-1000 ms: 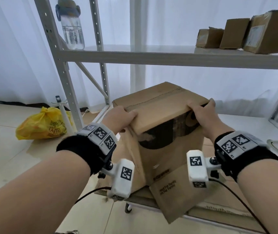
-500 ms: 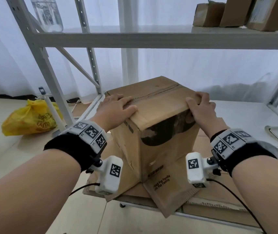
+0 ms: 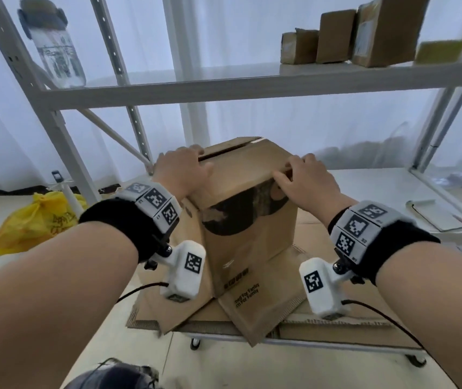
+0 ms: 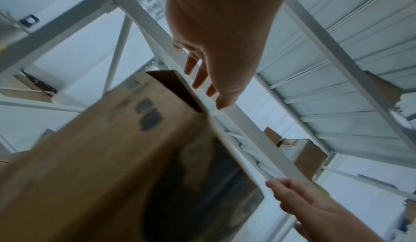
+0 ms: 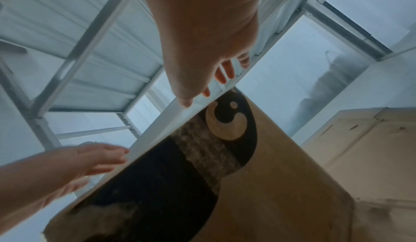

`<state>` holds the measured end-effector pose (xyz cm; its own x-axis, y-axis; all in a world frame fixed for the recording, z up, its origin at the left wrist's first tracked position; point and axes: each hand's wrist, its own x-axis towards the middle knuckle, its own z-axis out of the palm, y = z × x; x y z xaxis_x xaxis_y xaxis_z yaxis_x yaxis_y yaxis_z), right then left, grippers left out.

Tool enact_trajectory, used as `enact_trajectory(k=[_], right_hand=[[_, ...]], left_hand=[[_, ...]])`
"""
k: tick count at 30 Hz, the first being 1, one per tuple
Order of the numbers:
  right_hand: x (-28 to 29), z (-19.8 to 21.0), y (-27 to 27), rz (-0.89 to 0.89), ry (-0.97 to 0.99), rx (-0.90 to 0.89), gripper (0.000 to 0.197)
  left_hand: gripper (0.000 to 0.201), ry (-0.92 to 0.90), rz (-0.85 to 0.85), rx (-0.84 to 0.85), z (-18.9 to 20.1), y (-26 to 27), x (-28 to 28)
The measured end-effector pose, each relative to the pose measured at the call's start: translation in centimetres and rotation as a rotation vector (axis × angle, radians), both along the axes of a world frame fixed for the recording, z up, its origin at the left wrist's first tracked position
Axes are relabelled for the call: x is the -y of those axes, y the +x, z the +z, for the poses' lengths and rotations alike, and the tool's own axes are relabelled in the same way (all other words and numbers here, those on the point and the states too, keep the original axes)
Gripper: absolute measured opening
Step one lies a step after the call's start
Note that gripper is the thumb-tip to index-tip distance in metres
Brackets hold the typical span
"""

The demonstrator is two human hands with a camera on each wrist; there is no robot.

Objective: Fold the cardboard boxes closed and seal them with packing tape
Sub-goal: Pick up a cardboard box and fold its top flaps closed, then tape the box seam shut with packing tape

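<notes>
- Head view shows the left hand (image 3: 182, 171) lying flat on the top left of the cardboard box (image 3: 248, 228), fingers straight and spread, their tips reaching the dark gap between the top flaps.
- The right hand (image 3: 305, 181) lies flat on the top right edge of the same box, fingers extended and pressing the near flap down; neither hand curls round anything.
- From the left wrist view, the left hand's fingers (image 4: 198, 75) hang straight just above the box's open upper corner, and the right hand shows at the lower right edge of the box.
- The right wrist view shows the right hand's fingertips (image 5: 221, 76) at the top edge of the box, above a black printed eye shape on its side.
- That box stands upright on flattened cardboard sheets (image 3: 255, 313) spread over a low white wheeled platform (image 3: 322, 342).
- A white metal rack (image 3: 224, 88) rises behind the box.
- On its upper shelf sit a clear water bottle (image 3: 55, 49) at the left and several small brown parcels (image 3: 359, 37) at the right.
- A yellow plastic bag (image 3: 36, 223) lies on the tiled floor to the left.
</notes>
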<state>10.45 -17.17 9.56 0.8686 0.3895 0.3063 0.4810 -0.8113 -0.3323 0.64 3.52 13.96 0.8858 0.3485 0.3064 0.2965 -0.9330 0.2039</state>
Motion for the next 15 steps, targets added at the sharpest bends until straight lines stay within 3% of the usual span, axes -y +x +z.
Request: enact_trajectory(k=[4,7,11,15], right_hand=[[3.1,0.3,0.5,0.043,-0.062,-0.017,0.035],[5.9,-0.6,1.0,0.03,-0.016,-0.063,0.03],[9.2,-3.1,1.7,-0.021,-0.043,-0.088,0.023],[12.7,-7.3,2.7,-0.081,-0.056,-0.197,0.025]], left_hand=[[0.043,-0.009,-0.186,0.098,1.1,1.8,4.9],[0.04,-0.073,-0.368,0.08,0.1,3.2,8.4],[0.029,-0.087,-0.594,0.076,-3.4,4.6,11.4],[0.027,-0.123,-0.612,0.03,-8.2,6.2,14.1]])
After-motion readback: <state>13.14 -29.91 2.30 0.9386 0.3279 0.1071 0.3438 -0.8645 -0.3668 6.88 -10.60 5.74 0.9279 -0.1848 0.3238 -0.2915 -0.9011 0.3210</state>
